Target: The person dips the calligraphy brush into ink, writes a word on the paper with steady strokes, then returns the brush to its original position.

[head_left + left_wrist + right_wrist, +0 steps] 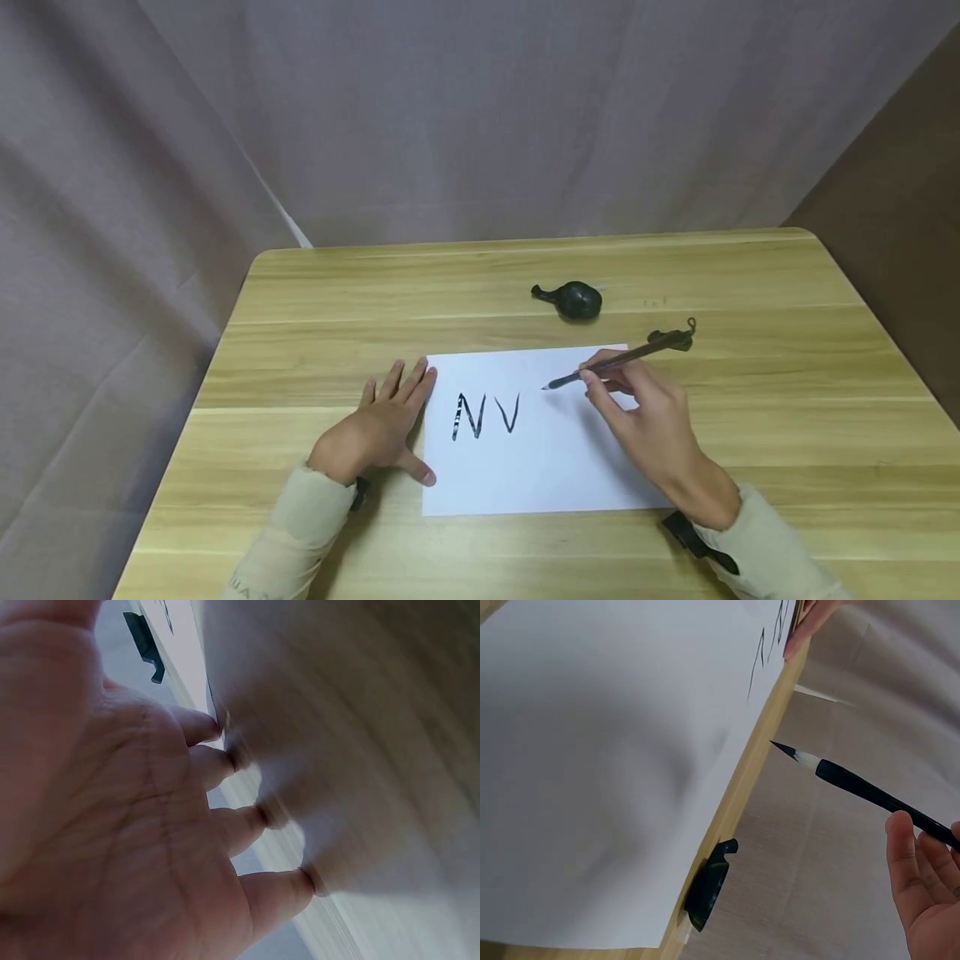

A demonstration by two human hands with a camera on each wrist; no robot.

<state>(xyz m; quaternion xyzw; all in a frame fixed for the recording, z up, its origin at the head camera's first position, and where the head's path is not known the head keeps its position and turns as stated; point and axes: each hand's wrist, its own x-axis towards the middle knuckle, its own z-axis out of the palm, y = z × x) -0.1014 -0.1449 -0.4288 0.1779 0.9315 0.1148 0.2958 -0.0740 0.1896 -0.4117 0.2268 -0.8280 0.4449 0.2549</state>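
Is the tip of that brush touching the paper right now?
No, the right wrist view shows the brush held in the air, its tip apart from the paper.

Grey cloth is hanging behind and left of a wood-grain desk, while a brown surface is closing off the right, suggesting a draped indoor booth; whether home or studio isn't showing.

The paper is white, strokes black, brush dark.
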